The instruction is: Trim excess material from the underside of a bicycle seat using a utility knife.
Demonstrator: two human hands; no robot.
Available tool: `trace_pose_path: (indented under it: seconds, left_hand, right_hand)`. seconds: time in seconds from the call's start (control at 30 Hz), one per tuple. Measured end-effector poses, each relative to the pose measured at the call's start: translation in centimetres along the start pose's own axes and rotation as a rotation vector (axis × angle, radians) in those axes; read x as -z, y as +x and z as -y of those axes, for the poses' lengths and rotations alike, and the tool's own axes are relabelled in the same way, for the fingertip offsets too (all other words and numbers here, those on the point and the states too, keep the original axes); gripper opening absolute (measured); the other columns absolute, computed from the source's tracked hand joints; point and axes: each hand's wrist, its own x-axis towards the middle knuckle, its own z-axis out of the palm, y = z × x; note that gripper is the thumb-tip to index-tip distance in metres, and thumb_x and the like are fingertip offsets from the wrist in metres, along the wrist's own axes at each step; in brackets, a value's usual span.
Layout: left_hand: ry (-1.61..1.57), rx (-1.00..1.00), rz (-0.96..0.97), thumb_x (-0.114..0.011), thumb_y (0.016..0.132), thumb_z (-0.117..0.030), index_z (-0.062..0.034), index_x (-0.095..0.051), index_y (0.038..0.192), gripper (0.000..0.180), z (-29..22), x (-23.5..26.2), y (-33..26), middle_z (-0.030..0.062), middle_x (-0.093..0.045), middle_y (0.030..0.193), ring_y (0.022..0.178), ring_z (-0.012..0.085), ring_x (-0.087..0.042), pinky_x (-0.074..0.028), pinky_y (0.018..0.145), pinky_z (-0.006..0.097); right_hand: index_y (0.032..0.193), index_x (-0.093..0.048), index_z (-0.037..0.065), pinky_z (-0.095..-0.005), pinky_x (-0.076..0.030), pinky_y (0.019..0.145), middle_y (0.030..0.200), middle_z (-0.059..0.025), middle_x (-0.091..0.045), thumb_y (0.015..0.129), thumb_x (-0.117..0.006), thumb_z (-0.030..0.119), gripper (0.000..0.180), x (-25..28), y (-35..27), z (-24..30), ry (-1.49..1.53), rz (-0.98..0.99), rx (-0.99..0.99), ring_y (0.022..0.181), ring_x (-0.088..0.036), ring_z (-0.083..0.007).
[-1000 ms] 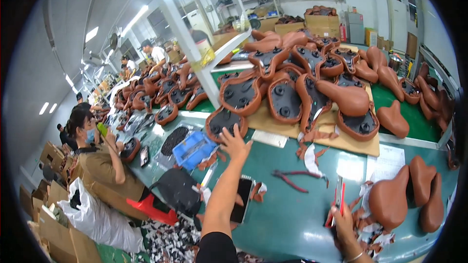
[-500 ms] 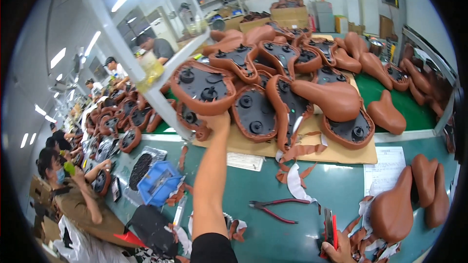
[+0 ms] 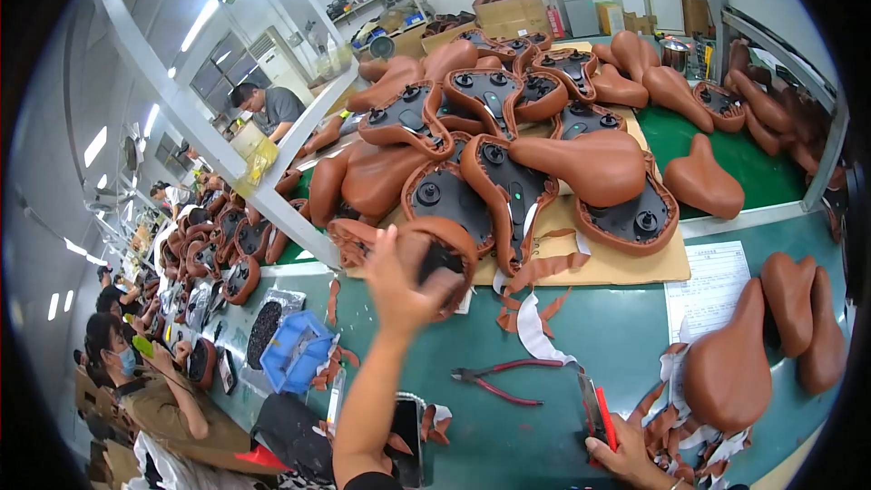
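Reaching, in the head view, with left hand [image 3: 399, 295] to one tilted brown saddle [image 3: 458, 243] at the near left edge of cardboard [image 3: 658, 259], with fingers spread; cannot tell through blur whether clamped. Clasping one red-handled cutter [image 3: 605, 419] with right hand [image 3: 631, 449], fully closed around it. Counting three loose saddles [image 3: 729, 372] at right, one pair of pliers [image 3: 522, 365], one blue bin [image 3: 298, 349]. Finding heaped saddles [image 3: 581, 163] beyond, overlapping, partly behind a white post [image 3: 168, 86].
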Motion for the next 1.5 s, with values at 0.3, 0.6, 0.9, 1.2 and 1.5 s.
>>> trace_pose_path:
  seconds: [0.3, 0.6, 0.9, 1.2, 1.5]
  left_hand:
    - [0.226, -0.365, 0.581, -0.078, 0.056, -0.024, -0.0212, -0.038, 0.137, 0.090, 6.8, 1.4, 3.5, 0.0181, -0.024, 0.147, 0.136, 0.0354, -0.024, -0.023, 0.105, 0.058]
    - [0.732, 0.525, -0.168, -0.060, 0.084, -0.026, -0.0104, -0.041, 0.132, 0.054, 17.0, -0.4, 13.6, 0.0181, -0.049, 0.126, 0.116, 0.0326, -0.049, -0.038, 0.092, 0.050]
    - [0.067, 0.395, -0.212, -0.077, 0.065, -0.039, -0.0107, -0.049, 0.121, 0.068, 3.3, -9.0, 1.6, 0.0140, -0.042, 0.133, 0.126, 0.0308, -0.037, -0.031, 0.102, 0.045]
    - [-1.245, 1.251, -0.086, -0.063, 0.074, -0.053, -0.0139, -0.050, 0.121, 0.063, 6.9, -7.1, 2.3, 0.0050, -0.057, 0.114, 0.095, 0.0224, -0.057, -0.045, 0.083, 0.036]
    - [-1.161, 1.296, -0.814, -0.062, 0.081, -0.041, -0.0022, -0.047, 0.126, 0.061, 17.8, -1.4, 9.7, 0.0119, -0.057, 0.114, 0.103, 0.0290, -0.057, -0.048, 0.084, 0.043]
  right_hand:
    - [0.101, -0.056, -0.002, -0.0328, -0.044, 0.056, 0.063, -0.0097, -0.053, 0.079, -0.066, 0.030, 0.040, -1.6, 0.1, -1.2, 0.013, -0.045, 0.088, 0.057, -0.055, -0.0212]
    - [0.111, -0.053, 0.000, -0.0332, -0.044, 0.066, 0.078, -0.0116, -0.056, 0.082, -0.061, 0.031, 0.043, -0.3, 0.1, 1.4, 0.048, 0.100, -0.066, 0.072, -0.056, -0.0219]
    - [0.100, -0.057, -0.002, -0.0296, -0.044, 0.058, 0.070, -0.0075, -0.055, 0.078, -0.066, 0.029, 0.039, -0.5, 0.0, -0.2, -0.001, 0.044, 0.009, 0.060, -0.054, -0.0170]
    - [0.103, -0.057, -0.001, -0.0320, -0.043, 0.054, 0.064, -0.0089, -0.051, 0.078, -0.066, 0.027, 0.038, -0.9, 0.3, -0.5, 0.014, -0.026, 0.087, 0.054, -0.052, -0.0206]
    - [0.102, -0.057, -0.001, -0.0306, -0.044, 0.060, 0.072, -0.0091, -0.057, 0.078, -0.065, 0.030, 0.040, -0.6, 0.1, 0.2, 0.032, 0.042, -0.057, 0.064, -0.056, -0.0173]
